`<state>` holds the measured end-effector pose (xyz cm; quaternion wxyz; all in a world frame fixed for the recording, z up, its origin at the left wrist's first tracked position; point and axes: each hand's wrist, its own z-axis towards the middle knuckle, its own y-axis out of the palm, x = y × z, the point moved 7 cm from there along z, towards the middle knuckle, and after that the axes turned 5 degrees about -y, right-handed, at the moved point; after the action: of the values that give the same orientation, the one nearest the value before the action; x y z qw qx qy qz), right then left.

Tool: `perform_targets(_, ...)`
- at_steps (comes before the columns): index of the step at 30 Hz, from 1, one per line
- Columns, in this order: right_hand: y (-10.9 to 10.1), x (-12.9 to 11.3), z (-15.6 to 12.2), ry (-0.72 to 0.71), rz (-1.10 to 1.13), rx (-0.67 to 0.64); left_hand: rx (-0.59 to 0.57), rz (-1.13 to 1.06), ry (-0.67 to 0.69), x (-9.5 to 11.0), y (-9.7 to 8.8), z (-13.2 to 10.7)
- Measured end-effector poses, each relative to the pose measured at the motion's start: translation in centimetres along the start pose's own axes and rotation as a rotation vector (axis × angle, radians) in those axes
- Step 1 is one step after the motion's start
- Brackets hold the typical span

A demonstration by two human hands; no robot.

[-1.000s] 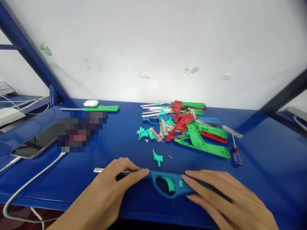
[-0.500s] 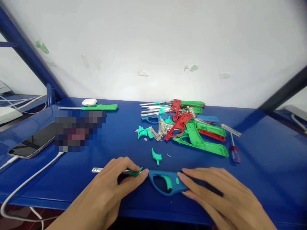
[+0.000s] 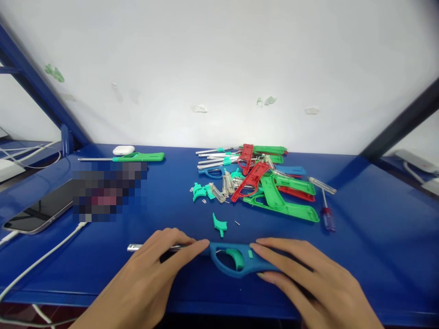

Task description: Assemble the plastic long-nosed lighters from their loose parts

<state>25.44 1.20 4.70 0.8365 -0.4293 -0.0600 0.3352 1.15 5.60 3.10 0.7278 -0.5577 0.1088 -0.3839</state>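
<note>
A long-necked gas lighter (image 3: 252, 262) with a blue handle and teal trigger lies crosswise at the front of the blue table. My left hand (image 3: 161, 256) is closed around its metal tube near the handle's front end; the tube's tip sticks out to the left. With thumb and fingers, my right hand (image 3: 308, 269) grips the handle behind the trigger. Just beyond the lighter lie a loose teal trigger (image 3: 220, 225) and a small screw (image 3: 237, 223).
Behind are red handle shells (image 3: 252, 180), green handle shells (image 3: 291, 210), metal tubes (image 3: 216, 162) and clear tanks (image 3: 226, 183). A screwdriver (image 3: 328, 219) lies right. At left are a green lighter (image 3: 147, 157), white case (image 3: 124, 150), phone (image 3: 41, 205) and cable (image 3: 44, 256).
My left thumb and fingers have closed in on the joint of tube and handle, hiding the teal collar seen before. The whole view has shifted slightly.
</note>
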Motion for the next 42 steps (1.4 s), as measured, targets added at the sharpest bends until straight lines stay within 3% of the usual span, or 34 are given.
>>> perform_targets(4, -0.7, 0.6, -0.3, 0.074, 0.050, 0.038, -0.033, 0.027, -0.094, -1.0, 0.7, -0.5)
perform_targets(10, 0.0, 1.3, -0.6, 0.140, 0.071, -0.027, -0.078, 0.079, -0.005, 0.2, 0.7, -0.4)
perform_targets(18, 0.6, 1.0, -0.9, 0.082, 0.000, -0.062, -0.062, 0.150, 0.086, 1.4, 0.2, 0.3)
perform_targets(29, 1.6, 0.8, -1.1, 0.064, 0.048, -0.197, -0.049, 0.169, 0.084, 1.8, -0.1, 0.8)
perform_targets(42, 0.5, 1.2, -2.1, 0.059, 0.030, -0.074, -0.189, 0.130, -0.013, 0.1, 1.8, -0.8)
